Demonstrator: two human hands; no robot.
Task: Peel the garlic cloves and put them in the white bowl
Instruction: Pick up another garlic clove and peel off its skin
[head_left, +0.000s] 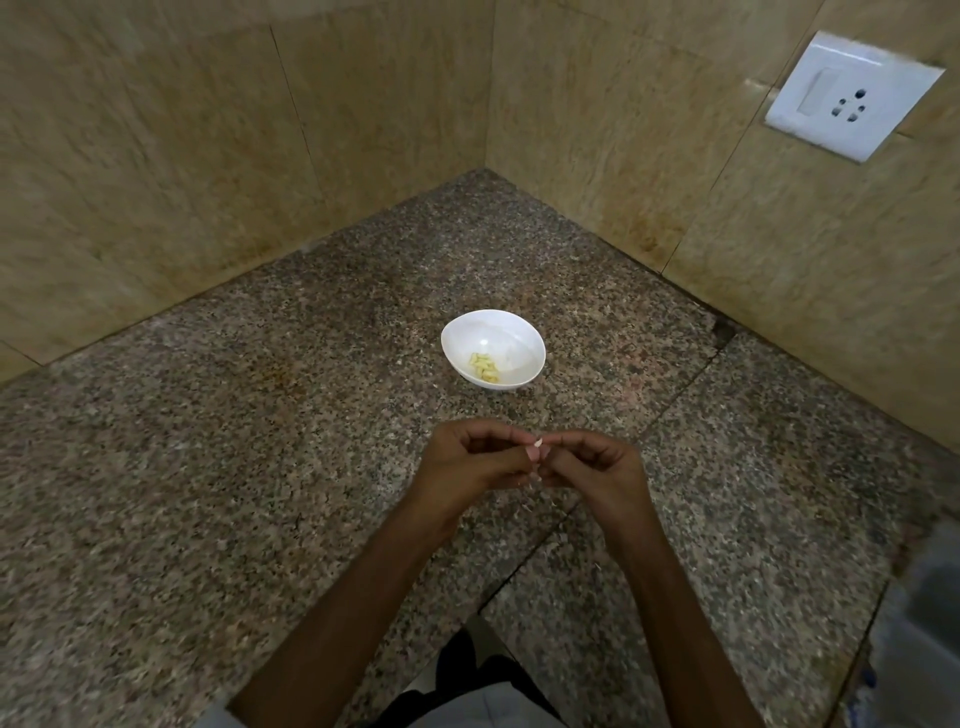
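Fingers of left hand and right hand pinched one clove, peeling apparently unfinished. Bowl held several peeled cloves (no unpeeled stock in view).

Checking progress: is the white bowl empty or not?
Not empty: the white bowl holds a small cluster of peeled garlic cloves at its bottom.

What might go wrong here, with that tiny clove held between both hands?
The garlic clove is tiny and pinched only between the left hand and right hand, so it may slip onto the speckled counter, where it would be hard to spot. The hands work short of the white bowl, so a dropped clove would probably miss it.
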